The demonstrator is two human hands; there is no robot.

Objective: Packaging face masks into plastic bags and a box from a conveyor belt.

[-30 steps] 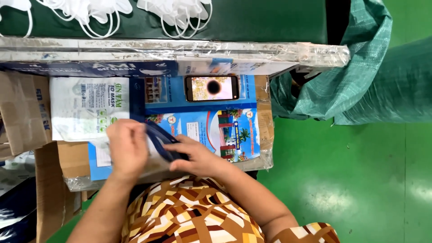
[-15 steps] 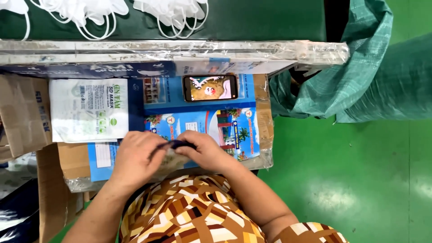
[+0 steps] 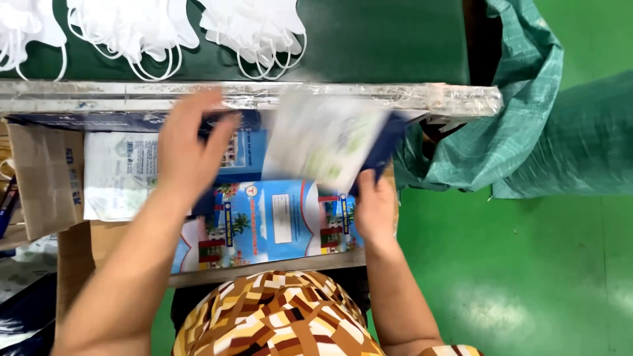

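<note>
— Fingers first: our right hand (image 3: pixel 374 209) pinches the lower corner of a flat printed pouch (image 3: pixel 324 146), thumb and fingers pressed together on its dark blue edge. The pouch is blurred, so we cannot read its face.

— And which way does it lie from us?

— Up and to the left of that hand, tilted, its long axis running from the grip near the right toward the metal ledge (image 3: pixel 250 95) at the far side. Our left hand (image 3: pixel 188 148) hangs spread and empty, fingers apart, just left of the pouch and not touching it, as far as we can tell.

— So the right hand is the nearer one?

— Yes, it alone holds it. Beneath both hands lies a blue printed board (image 3: pixel 264 224), with a pale bag (image 3: pixel 119 175) to the left beside a cardboard box (image 3: pixel 46 178). Beyond the ledge, white face masks (image 3: pixel 254 29) lie on a dark green belt (image 3: pixel 382 39); a green woven sack (image 3: pixel 521 99) slumps to the right.
</note>
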